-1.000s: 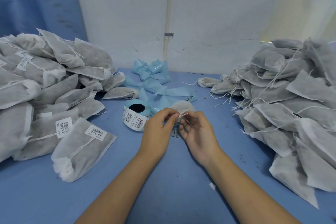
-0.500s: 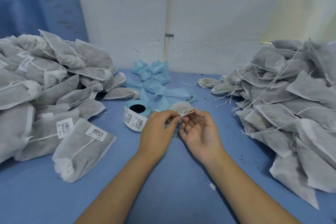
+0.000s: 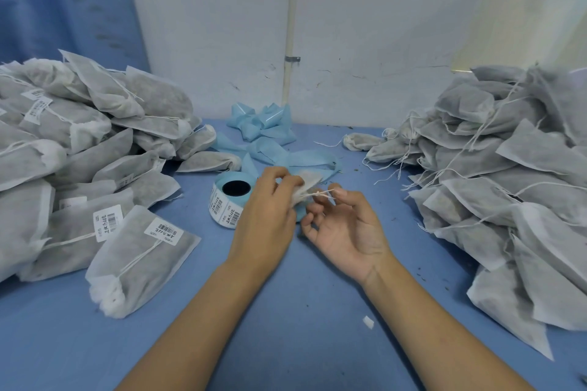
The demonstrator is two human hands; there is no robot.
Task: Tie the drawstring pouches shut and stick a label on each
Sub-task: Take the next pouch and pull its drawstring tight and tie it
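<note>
A small grey drawstring pouch (image 3: 305, 181) is held above the blue table at the centre. My left hand (image 3: 270, 216) grips its gathered neck. My right hand (image 3: 346, 225), palm up, pinches the white drawstring (image 3: 322, 194) between thumb and forefinger and draws it taut to the right. A roll of barcode labels (image 3: 227, 201) on a blue core lies just left of my left hand. A tied, labelled pouch (image 3: 139, 259) lies at the near left.
A pile of tied, labelled pouches (image 3: 79, 143) fills the left side. A pile of unlabelled pouches (image 3: 508, 168) with loose strings fills the right. Spent blue label backing (image 3: 263, 127) curls behind the roll, near the white wall. A paper scrap (image 3: 368, 322) lies on the table (image 3: 286, 327).
My right hand has turned more palm up and pulled the string out to the right. My left hand has shifted its grip on the pouch neck, and the pouch shows more.
</note>
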